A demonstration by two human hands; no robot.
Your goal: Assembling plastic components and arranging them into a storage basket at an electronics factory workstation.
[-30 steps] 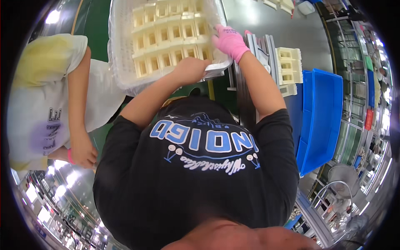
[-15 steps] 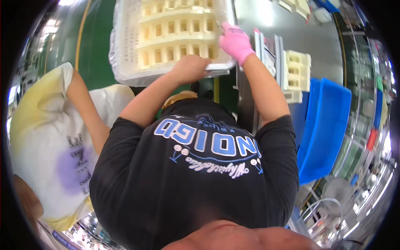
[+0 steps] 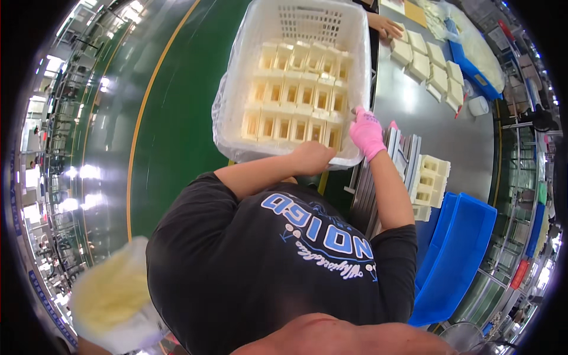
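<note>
A white plastic basket [image 3: 307, 26], lined with clear plastic film, hangs over the left side of the metal table. Inside stand several rows of cream box-shaped plastic parts [image 3: 290, 93], with their hollow sides facing up. My bare left hand [image 3: 313, 158] is closed over the basket's near rim, its fingertips hidden inside. At the right rim, near the corner, my right hand [image 3: 367, 134] in a pink glove is closed on the basket's edge. Part of that grip is hidden by the rim.
Metal rails [image 3: 402, 157] and cream parts [image 3: 430, 180] lie on the metal table [image 3: 408, 100]. A blue bin [image 3: 452, 260] stands at right. Another person's hand [image 3: 384, 25] touches cream blocks [image 3: 419, 64] at the far end. Someone in a white-yellow shirt [image 3: 112, 296] is behind left.
In the picture, the basket, my hands and the table have shifted right and down. The far table end and another person's hand have come into view. The person at left sits lower.
</note>
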